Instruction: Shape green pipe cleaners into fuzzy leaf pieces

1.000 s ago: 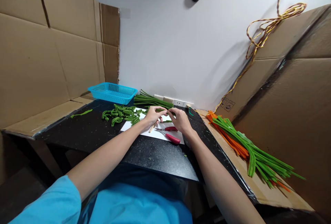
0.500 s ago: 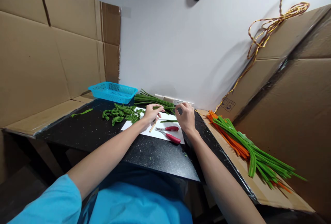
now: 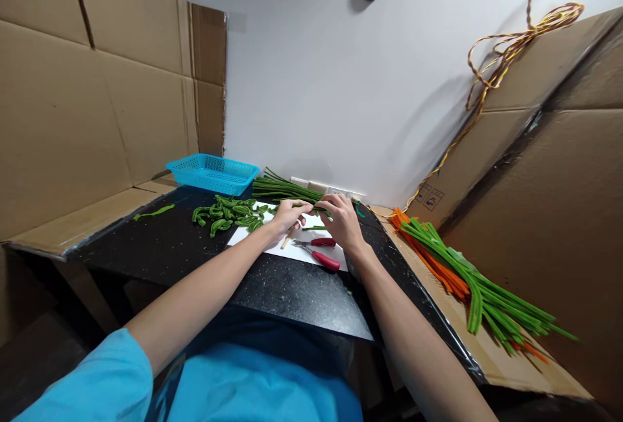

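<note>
My left hand (image 3: 291,216) and my right hand (image 3: 339,219) meet above a sheet of white paper (image 3: 238,236). Between their pinched fingertips is a dark green pipe cleaner (image 3: 317,208), mostly hidden by the fingers. Below the hands, red-handled pliers (image 3: 325,260) lie on the paper with their handles spread. A short wooden stick (image 3: 286,240) rests beside the pliers' jaws, under my left hand. A short piece of green pipe cleaner (image 3: 314,228) lies on the paper between the hands. Left of the paper is a pile of bent green pipe-cleaner shapes (image 3: 226,213).
Behind the hands lies a bundle of long dark green pipe cleaners (image 3: 275,186). A blue perforated basket (image 3: 214,175) stands at the back left of the black table (image 3: 160,247). Bright green stems (image 3: 487,292) and orange stems (image 3: 438,269) lie on cardboard at right. Twisted wire (image 3: 506,52) hangs above.
My right hand has moved left, bringing its fingertips up against my left hand's along the pipe cleaner. A curled dark green end now shows behind my right hand. The left hand barely shifted.
</note>
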Available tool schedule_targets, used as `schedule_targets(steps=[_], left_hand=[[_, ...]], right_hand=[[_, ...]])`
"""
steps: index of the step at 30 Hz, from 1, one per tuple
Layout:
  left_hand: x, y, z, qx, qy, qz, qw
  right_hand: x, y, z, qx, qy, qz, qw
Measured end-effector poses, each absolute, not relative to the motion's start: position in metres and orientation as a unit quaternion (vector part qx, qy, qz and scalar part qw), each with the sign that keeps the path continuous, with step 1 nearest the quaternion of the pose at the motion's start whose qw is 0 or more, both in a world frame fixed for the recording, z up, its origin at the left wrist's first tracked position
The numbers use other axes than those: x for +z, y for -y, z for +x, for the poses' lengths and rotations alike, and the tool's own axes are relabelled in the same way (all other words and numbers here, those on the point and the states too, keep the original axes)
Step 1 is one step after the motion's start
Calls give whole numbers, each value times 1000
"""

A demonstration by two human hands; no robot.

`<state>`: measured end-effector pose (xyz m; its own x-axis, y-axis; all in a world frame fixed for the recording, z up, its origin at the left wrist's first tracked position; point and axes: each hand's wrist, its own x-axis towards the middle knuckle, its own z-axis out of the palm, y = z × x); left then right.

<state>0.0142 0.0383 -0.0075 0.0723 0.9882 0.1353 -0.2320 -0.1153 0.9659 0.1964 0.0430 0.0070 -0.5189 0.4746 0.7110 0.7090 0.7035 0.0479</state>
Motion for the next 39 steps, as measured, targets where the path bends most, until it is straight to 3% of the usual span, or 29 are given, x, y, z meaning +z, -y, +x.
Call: schedule_targets(steps=[23, 31, 39], left_hand=[[-4, -32, 13, 549, -373, 483, 571], [-10, -41, 14, 564, -376, 516, 523], [-17, -45, 16, 576, -402, 550, 452]], right_hand=[[9, -44, 204, -236, 879, -312, 271], [9, -43, 203, -209, 866, -349, 292], [10, -40, 197, -163, 852, -431, 247]])
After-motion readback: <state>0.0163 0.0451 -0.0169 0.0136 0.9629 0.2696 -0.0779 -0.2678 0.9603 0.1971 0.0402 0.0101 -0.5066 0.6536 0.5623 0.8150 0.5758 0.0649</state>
